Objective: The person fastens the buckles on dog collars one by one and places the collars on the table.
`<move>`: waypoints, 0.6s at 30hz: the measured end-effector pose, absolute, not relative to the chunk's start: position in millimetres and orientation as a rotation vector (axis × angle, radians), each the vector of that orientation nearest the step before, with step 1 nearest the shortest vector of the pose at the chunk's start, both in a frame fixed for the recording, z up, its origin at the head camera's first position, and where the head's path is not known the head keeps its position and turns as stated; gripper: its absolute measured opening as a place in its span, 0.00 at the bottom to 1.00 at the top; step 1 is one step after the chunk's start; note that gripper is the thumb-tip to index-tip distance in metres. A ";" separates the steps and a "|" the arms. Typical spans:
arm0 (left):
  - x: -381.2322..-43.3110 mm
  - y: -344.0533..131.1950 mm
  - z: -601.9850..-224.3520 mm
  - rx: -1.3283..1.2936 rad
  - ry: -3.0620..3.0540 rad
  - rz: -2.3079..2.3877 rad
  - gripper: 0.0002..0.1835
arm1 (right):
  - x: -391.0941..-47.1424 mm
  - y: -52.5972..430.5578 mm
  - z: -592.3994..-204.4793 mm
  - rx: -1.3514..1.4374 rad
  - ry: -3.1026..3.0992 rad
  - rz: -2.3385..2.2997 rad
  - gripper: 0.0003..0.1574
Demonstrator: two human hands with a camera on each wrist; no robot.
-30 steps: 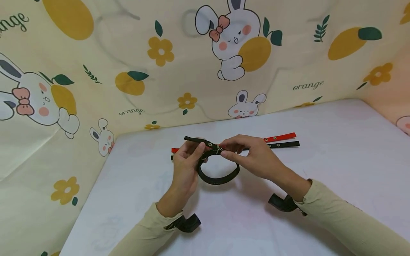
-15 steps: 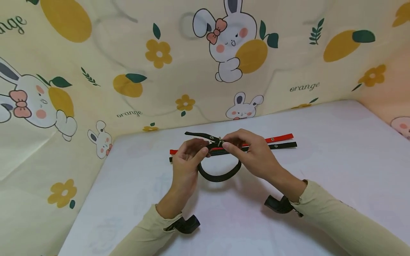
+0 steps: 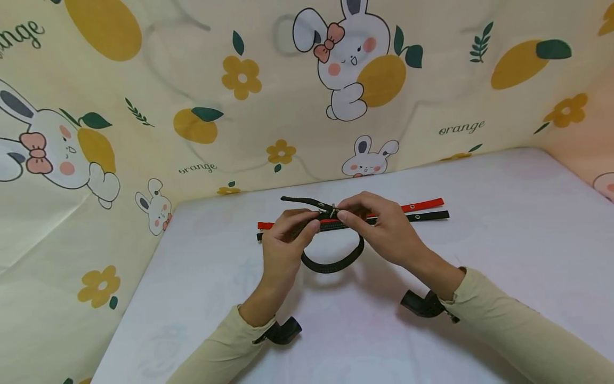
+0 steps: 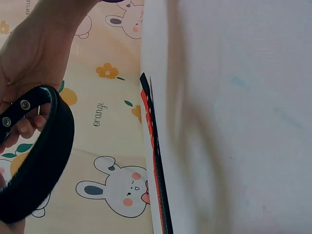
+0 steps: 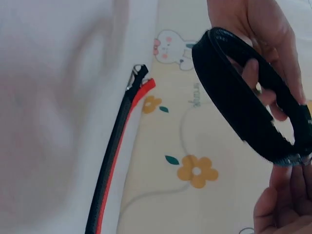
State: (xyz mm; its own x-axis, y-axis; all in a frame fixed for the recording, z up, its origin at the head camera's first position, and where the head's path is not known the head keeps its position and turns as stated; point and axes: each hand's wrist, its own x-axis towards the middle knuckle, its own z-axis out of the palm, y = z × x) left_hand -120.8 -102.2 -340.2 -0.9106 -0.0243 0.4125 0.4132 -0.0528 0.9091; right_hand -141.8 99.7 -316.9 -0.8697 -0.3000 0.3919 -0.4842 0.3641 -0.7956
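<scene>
A black buckled collar [image 3: 332, 266] with metal eyelets is held up in a loop above the table, between both hands. My left hand [image 3: 283, 248] grips the loop just left of the buckle [image 3: 334, 212], thumb in front. From the other side, my right hand [image 3: 386, 229] pinches the collar at the buckle with thumb and fingers. The strap's free end [image 3: 299, 200] passes through the buckle and sticks out to the left, above the left hand. In both wrist views the collar's wide band [image 4: 53, 146] shows close up; how far the strap is fastened is hidden by fingers.
Behind the hands a red eyelet strap [image 3: 422, 205] and a black eyelet strap [image 3: 429, 216] lie side by side on the white table [image 3: 216, 298]. A metal buckle [image 5: 132, 78] shows at one end. A printed cloth wall [image 3: 268, 117] rises at the table's back.
The collar and buckle have risen slightly, and the right hand with them. My left thumb has moved off the strap's free end onto the loop below it.
</scene>
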 end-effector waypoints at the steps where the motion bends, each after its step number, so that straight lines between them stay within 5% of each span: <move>1: -120.4 -102.1 -339.9 -0.419 -1.929 -2.028 0.12 | -142.5 100.6 -316.6 0.717 -2.448 1.515 0.11; 18: -119.7 -100.4 -340.9 -0.500 -1.926 -1.945 0.13 | -144.0 103.8 -315.5 0.729 -2.502 1.513 0.12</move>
